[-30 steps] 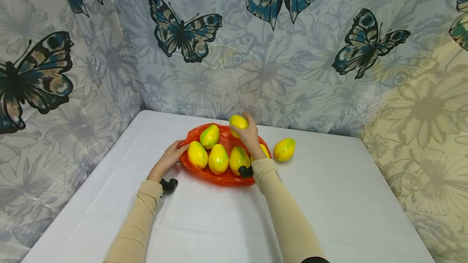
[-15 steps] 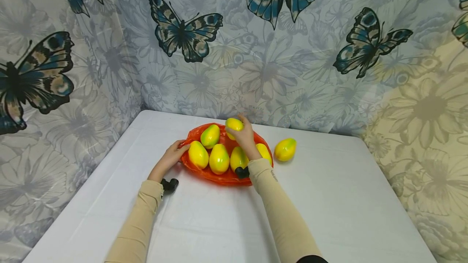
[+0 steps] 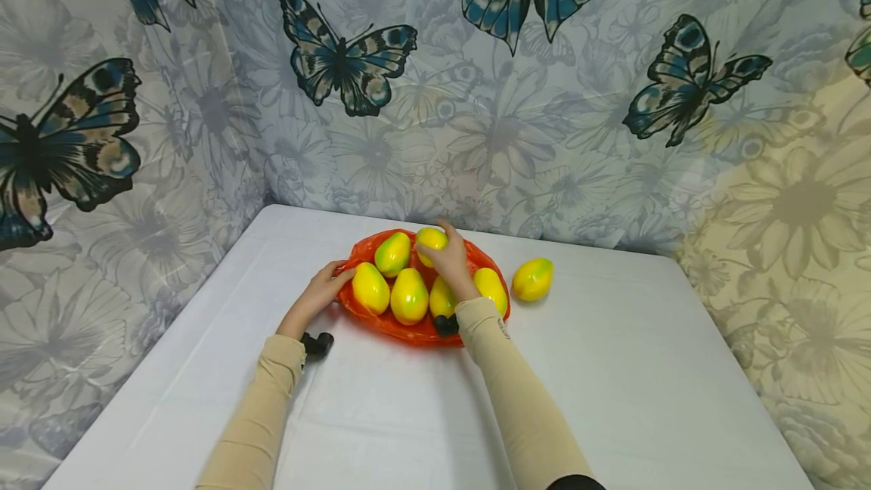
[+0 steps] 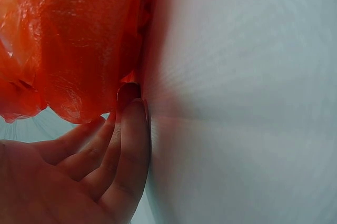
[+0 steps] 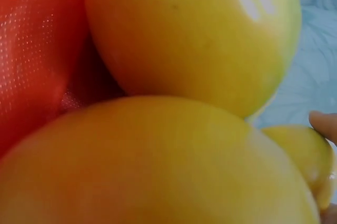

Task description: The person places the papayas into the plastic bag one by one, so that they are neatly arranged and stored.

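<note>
An oval red basket [image 3: 408, 336] lined with glossy red plastic lies on the white table, holding several yellow-green mangoes [image 3: 410, 297]. At its left rim my left hand [image 3: 314, 299] holds on, thumb toward the inside. The left wrist view shows the fingers [image 4: 134, 145] reaching beneath the red plastic [image 4: 79, 40]. My right hand [image 3: 452, 262] grips a mango [image 3: 432, 240] over the back of the basket, beside another mango [image 3: 392, 254]. In the right wrist view, two mangoes [image 5: 195, 34] fill the foreground; the held mango [image 5: 300, 153] shows at the right edge, partly cut off.
One loose mango [image 3: 533, 279] lies on the white table [image 3: 633, 369], just right of the basket. A butterfly-print cloth [image 3: 503, 134] hangs right behind the table's back edge. Black wrist cameras [image 3: 317, 345] stick out near both hands.
My right hand has carried its mango left and down, toward the mango at the back left of the basket. The left hand keeps its place on the rim.
</note>
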Available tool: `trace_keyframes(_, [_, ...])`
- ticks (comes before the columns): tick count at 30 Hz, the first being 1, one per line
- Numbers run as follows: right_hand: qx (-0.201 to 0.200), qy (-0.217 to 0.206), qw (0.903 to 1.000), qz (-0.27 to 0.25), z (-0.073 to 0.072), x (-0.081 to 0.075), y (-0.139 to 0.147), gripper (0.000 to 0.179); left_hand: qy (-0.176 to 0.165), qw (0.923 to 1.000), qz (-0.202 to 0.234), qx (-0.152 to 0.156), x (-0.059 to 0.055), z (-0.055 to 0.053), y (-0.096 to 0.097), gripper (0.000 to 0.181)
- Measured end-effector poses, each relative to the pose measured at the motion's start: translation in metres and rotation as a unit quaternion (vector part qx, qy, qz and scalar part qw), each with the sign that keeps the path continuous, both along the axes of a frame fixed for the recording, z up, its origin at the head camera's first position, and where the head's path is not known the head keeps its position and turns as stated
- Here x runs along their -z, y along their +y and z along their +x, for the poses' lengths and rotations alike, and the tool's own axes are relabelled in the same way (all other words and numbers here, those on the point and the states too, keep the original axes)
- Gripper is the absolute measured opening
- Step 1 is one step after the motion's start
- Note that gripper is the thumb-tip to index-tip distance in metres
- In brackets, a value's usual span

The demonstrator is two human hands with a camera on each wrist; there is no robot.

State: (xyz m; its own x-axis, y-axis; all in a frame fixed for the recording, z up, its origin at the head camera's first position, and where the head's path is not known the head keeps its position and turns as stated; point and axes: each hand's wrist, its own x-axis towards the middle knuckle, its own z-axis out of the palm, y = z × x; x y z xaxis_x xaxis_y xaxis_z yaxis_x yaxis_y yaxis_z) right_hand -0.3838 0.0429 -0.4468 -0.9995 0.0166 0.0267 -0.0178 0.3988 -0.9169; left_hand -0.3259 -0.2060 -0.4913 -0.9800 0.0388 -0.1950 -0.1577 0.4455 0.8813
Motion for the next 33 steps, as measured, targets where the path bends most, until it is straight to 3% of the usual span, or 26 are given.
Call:
trace_keyframes(16, [-0.039, 0.016, 0.9987, 0.029, -0.0008, 0.0087, -0.0039, 0.071, 0.001, 1.0, 0.005, 0.003, 0.0006, 0.0011, -0.0018, 0.068])
trace_keyframes(33, [-0.052, -0.056, 0.9969, 0.019, 0.0025, 0.0043, 0.0007, 0.072, -0.002, 1.0, -0.002, -0.003, -0.0006, 0.0009, 0.0, 0.067])
